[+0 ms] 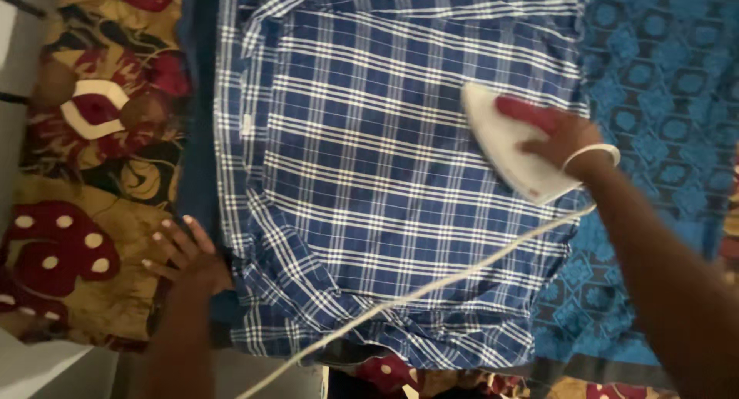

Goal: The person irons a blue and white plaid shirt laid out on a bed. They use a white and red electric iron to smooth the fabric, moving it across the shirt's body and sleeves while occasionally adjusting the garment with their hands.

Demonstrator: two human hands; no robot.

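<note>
At far left: floral cover (85, 176), brown with dark red blooms, spread on what looks like a bed; not sure what lies under it.
Left hand (185, 253): fingers (165, 233) spread flat, splayed on the floral cover at the shirt's left edge, clasping nothing. Palm sits at the fabric's border, touching or just over it; cannot tell which.
Shirt (385, 176): blue-and-white plaid, laid flat and wide across the middle, lower hem rumpled near the viewer.
Cord (416, 295): white, runs from the iron diagonally down-left over the shirt's lower part.
Iron (512, 149): white body, red handle, soleplate down on the shirt's right portion, nose pointing up-left.
Right hand (562, 137): fingers wrapped closed round the red handle; white bangle on the wrist.
Blue patterned cloth (654, 83): lies under and right of the shirt.
Doing it well, by my judgement: keep the left hand pinning the cloth taut, well apart from the iron; stroke smoothly along the weave; mind the cord dragging creases into the hem.
</note>
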